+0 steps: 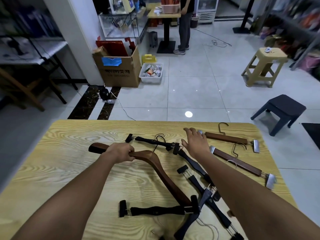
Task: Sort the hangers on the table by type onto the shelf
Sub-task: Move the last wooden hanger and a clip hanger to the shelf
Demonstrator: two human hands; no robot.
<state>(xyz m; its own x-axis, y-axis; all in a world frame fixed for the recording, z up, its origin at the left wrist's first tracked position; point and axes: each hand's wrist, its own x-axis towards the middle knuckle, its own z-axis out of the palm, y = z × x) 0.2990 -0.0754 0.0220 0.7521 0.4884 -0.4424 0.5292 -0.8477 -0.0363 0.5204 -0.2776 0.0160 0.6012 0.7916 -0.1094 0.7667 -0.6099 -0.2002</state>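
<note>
Left hand [121, 152]: fingers curled round one arm of the brown coat hanger [152, 155], thumb on the near side; firm grip.
Right hand [195, 141]: fingers straight and spread, holding nothing, above the far half of the table [60, 153]; its little-finger side is just beside the metal clip of the far brown clip hanger [226, 138]. Whether it touches anything cannot be told.

Brown coat hanger: broad, curved, lying flat on the table; its other arm runs toward the near edge and ends under a black clip hanger.
Brown clip hangers, two: straight bars with metal clips and wire hooks, on the table's right side; the near brown clip hanger [239, 163] lies beside the right forearm.
Black clip hangers, several: one at the far middle [149, 140], one under the right wrist [192, 161], one by the near edge [155, 210], and more crossed in a heap at the near right [216, 207].

Floor beyond the table: cardboard box [119, 70], white bin [151, 73], beige stool [265, 66], dark stool [280, 110]. A person [184, 26] stands at a far table.
</note>
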